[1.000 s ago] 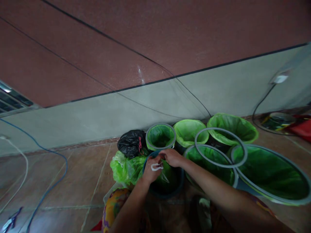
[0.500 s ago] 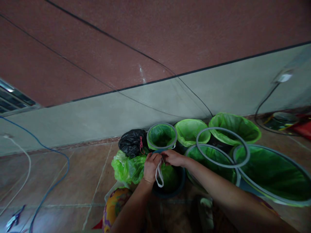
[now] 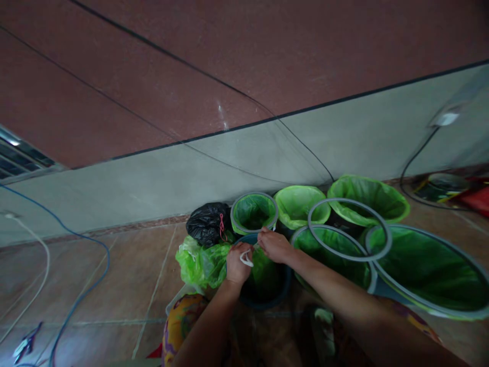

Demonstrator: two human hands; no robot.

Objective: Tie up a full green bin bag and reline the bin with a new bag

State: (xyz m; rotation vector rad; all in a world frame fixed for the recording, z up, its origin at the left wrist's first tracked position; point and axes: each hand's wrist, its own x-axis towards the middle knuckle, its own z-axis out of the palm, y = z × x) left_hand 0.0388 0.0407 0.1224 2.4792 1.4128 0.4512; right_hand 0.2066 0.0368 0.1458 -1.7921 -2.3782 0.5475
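Observation:
A dark blue bin [image 3: 281,290] with a green bag [image 3: 263,267] in it stands on the tiled floor in front of me. Both hands are over its far rim. My left hand [image 3: 237,262] is closed on a white drawstring loop [image 3: 245,258] of the bag. My right hand [image 3: 274,245] pinches the same bag top beside it, next to the small grey-rimmed bin [image 3: 253,213].
Several green-lined bins line the wall: [image 3: 299,205], [image 3: 367,199], [image 3: 428,272]. A loose grey ring [image 3: 349,229] lies across them. A tied black bag [image 3: 208,224] and a crumpled green bag [image 3: 199,263] sit left. Blue and white cables [image 3: 89,272] trail at far left.
The white loop, hanging down from my left hand half a second ago, is now drawn up short in the fist. Both hands shifted slightly toward the bin's far rim.

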